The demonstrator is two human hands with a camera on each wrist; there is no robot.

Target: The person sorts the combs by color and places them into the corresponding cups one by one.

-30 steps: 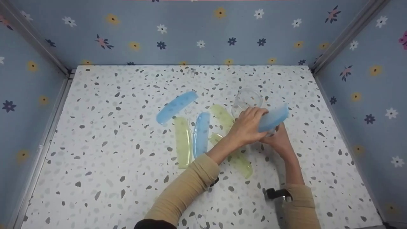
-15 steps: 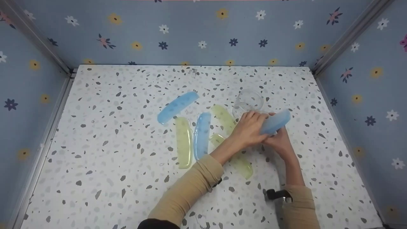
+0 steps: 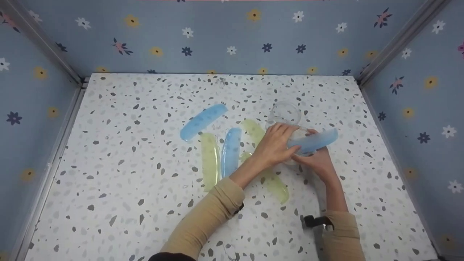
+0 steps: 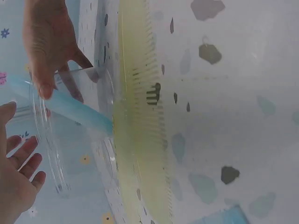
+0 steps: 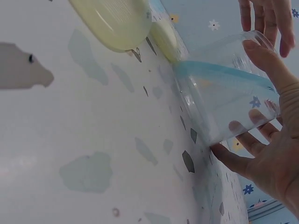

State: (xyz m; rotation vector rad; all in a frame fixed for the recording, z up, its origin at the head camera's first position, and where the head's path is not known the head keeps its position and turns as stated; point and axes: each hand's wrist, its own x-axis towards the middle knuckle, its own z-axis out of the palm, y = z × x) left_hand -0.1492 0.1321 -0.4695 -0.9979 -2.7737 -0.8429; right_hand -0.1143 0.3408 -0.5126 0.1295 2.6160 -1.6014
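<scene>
A clear cup [image 4: 74, 140] is gripped by my right hand [image 3: 319, 159], with its thumb at the rim and its fingers round the side in the right wrist view. A blue comb [image 3: 315, 140] stands slanted inside this cup [image 5: 210, 107], its upper end leaning at the rim. My left hand [image 3: 277, 145] is beside the cup; in the left wrist view that left hand [image 4: 18, 177] has its fingers spread and apart from the comb [image 4: 74, 106]. Only the fingers of my left hand [image 5: 271, 21] show in the right wrist view.
Left of the hands lie two blue combs [image 3: 203, 122] and several yellow-green combs [image 3: 209, 163] on the speckled table [image 3: 127, 163]. Another clear round container [image 3: 286, 111] is behind the left hand. Flowered panels [image 3: 210, 36] stand round the table.
My left hand has let go of the blue comb and drawn slightly left. The comb has tipped lower to the right, while my right hand has stayed on the cup.
</scene>
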